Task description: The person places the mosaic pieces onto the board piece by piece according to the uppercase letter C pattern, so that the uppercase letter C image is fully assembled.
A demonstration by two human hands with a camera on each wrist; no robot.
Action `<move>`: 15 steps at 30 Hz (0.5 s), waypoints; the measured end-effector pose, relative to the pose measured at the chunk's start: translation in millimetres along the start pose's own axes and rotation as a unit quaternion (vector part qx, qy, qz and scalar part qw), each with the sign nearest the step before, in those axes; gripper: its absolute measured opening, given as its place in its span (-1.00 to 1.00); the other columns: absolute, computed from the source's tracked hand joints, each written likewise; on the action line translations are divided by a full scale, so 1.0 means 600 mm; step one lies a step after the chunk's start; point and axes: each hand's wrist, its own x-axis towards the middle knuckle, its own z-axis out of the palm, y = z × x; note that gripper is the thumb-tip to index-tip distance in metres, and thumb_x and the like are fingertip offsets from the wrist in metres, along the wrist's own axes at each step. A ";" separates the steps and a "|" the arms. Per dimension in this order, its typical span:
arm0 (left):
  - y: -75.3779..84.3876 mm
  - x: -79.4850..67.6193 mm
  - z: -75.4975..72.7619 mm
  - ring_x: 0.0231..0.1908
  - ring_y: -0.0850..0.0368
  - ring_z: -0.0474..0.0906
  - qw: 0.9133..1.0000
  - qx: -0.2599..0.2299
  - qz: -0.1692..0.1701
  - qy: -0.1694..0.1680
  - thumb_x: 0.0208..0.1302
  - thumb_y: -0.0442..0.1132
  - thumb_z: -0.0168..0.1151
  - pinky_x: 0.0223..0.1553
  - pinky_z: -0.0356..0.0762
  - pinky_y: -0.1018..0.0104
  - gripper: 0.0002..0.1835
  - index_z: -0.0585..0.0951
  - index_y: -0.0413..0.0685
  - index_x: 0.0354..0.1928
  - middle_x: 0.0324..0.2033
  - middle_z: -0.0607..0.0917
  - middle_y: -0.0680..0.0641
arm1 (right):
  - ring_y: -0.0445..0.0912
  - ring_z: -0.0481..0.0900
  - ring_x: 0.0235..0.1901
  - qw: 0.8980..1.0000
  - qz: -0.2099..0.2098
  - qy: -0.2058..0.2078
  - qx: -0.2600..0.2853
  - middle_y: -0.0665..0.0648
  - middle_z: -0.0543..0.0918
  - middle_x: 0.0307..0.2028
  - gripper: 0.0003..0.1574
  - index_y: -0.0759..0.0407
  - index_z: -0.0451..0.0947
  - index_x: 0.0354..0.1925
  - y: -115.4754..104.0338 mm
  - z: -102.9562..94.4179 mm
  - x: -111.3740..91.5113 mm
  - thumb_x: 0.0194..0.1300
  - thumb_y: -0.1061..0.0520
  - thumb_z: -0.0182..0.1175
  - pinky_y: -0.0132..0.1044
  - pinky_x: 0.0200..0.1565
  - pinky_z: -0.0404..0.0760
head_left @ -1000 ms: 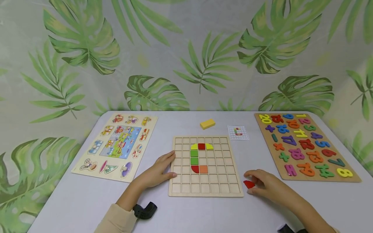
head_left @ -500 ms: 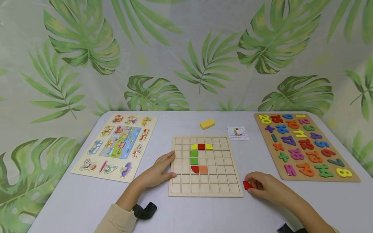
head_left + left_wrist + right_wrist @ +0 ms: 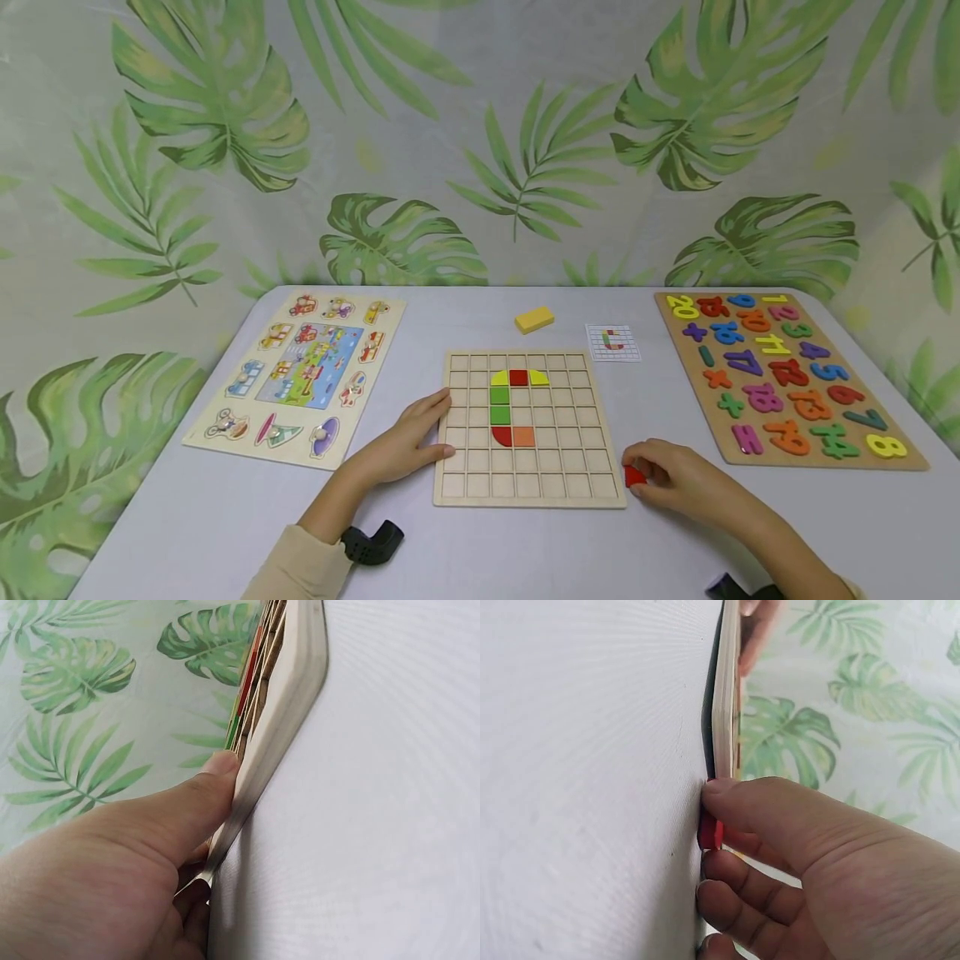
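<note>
A square wooden grid board (image 3: 566,483) lies on the table. In its cells sit two yellow rounded pieces, a red square (image 3: 518,377), two green squares (image 3: 499,405), a red rounded piece (image 3: 502,436) and an orange square (image 3: 523,436). My left hand (image 3: 401,442) rests at the board's left edge, thumb and fingers touching it; the left wrist view shows the thumb (image 3: 202,787) against the rim. Just off the board's lower right corner, my right hand (image 3: 678,475) pinches a small red piece (image 3: 634,476) at table level. Fingers partly cover this piece (image 3: 709,831) in the right wrist view.
A yellow block (image 3: 534,319) and a small pattern card (image 3: 612,342) lie behind the board. To the left is a picture peg puzzle (image 3: 348,433), to the right a number puzzle board (image 3: 712,417). A leaf-patterned cloth (image 3: 525,167) hangs behind the table.
My right hand has drawn the red piece slightly left, close to the board's edge, and the piece has turned. My left hand and the board have stayed put.
</note>
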 end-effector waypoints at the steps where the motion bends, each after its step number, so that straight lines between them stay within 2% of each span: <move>1: 0.000 0.000 0.000 0.32 -0.03 -0.16 1.000 0.000 -0.001 0.000 0.19 -0.01 0.16 0.24 -0.06 0.07 -0.20 0.07 -0.25 0.34 0.36 -0.02 -0.09 | -0.26 0.35 -0.45 1.000 0.001 0.006 -0.004 -0.14 0.41 -0.46 -0.69 0.08 0.50 -0.18 0.000 0.000 0.000 0.05 0.15 0.30 -0.43 -0.44 0.41; 5: 0.000 0.001 0.000 0.32 -0.02 -0.16 1.000 0.000 -0.003 -0.001 0.19 -0.01 0.16 0.25 -0.06 0.08 -0.20 0.07 -0.24 0.34 0.36 -0.02 -0.08 | -0.27 0.37 -0.45 0.999 0.005 0.050 -0.016 -0.16 0.44 -0.45 -0.69 0.11 0.50 -0.20 -0.009 -0.002 0.004 0.03 0.15 0.31 -0.42 -0.44 0.44; 11: -0.002 0.001 0.000 0.32 -0.02 -0.16 1.000 0.000 -0.003 -0.001 0.19 -0.01 0.16 0.25 -0.07 0.09 -0.19 0.06 -0.24 0.34 0.36 -0.02 -0.08 | -0.28 0.41 -0.46 0.991 -0.015 0.130 0.012 -0.17 0.47 -0.47 -0.66 0.20 0.50 -0.19 -0.047 -0.002 0.028 0.00 0.24 0.33 -0.41 -0.41 0.50; 15: -0.002 0.001 0.000 0.32 -0.02 -0.16 1.000 -0.002 -0.005 -0.002 0.19 -0.01 0.16 0.25 -0.07 0.08 -0.19 0.06 -0.24 0.34 0.36 -0.02 -0.07 | -0.27 0.43 -0.47 0.987 -0.026 0.153 0.034 -0.16 0.48 -0.47 -0.66 0.23 0.50 -0.20 -0.074 0.003 0.052 0.00 0.25 0.34 -0.41 -0.40 0.51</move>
